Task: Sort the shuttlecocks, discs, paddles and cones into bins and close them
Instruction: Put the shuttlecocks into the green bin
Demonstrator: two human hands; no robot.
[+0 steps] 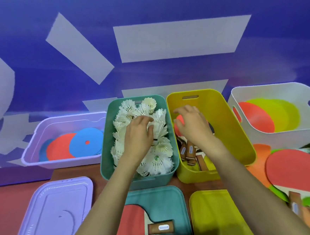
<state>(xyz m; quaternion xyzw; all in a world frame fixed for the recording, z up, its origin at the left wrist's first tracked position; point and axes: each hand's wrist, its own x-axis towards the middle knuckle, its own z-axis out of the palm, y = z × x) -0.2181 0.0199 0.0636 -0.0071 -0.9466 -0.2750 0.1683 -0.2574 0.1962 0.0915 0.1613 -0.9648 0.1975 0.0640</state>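
My left hand (pixel 139 135) is down in the green bin (pixel 105 157), its thumb and curled fingers round a white shuttlecock (pixel 154 125) on top of the pile of several shuttlecocks (pixel 157 159). My right hand (pixel 191 124) hovers over the yellow bin (pixel 224 123) with loosely spread fingers and holds nothing. Under it lie paddles, their wooden handles (pixel 187 151) showing. The purple bin (pixel 62 120) at the left holds blue and red discs (pixel 86 142). At the right, the white bin (pixel 259 93) holds red and yellow-green flat cones (pixel 271 118).
Three lids lie in front: purple lid (pixel 52 214), green lid (pixel 165 197) and yellow lid (pixel 216 217). A red paddle (pixel 129 227) rests on the green lid. Another red paddle (pixel 295 170) lies at the right over orange and green pieces, with more loose items near the right edge.
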